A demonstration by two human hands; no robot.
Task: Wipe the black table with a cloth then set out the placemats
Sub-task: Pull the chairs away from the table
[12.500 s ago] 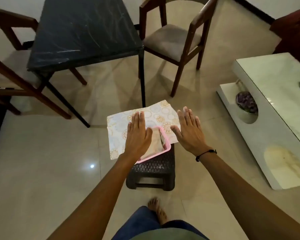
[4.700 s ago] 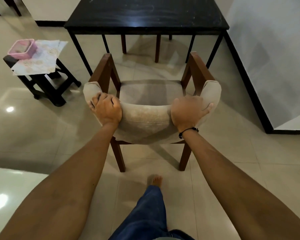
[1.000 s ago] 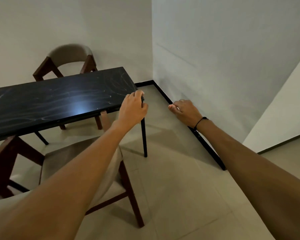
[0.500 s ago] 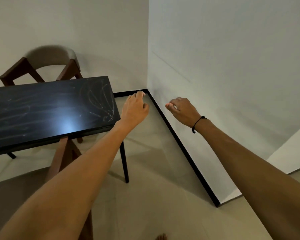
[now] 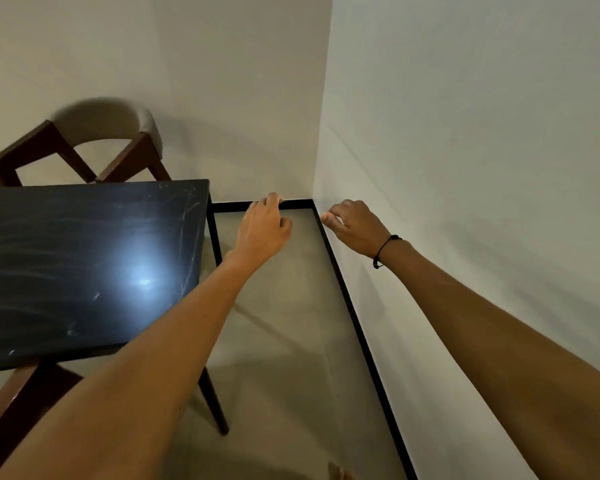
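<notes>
The black table [image 5: 66,258] fills the left of the view, its glossy top streaked with smears and a light glare. My left hand [image 5: 262,228] hovers just right of the table's right edge, above the floor, fingers loosely curled and holding nothing. My right hand [image 5: 352,225] is raised near the right wall, fingers curled, also holding nothing; a black cord sits on its wrist. No cloth or placemats are in view.
A wooden chair [image 5: 84,147] with a beige padded back stands behind the table against the far wall. Another chair's wooden frame [image 5: 18,403] shows under the table's near edge. White walls meet at a corner [image 5: 321,168], with a narrow floor strip beside the table.
My left hand let go of the table's corner and now hangs in the air to its right. The view has swung left and up, toward the room corner.
</notes>
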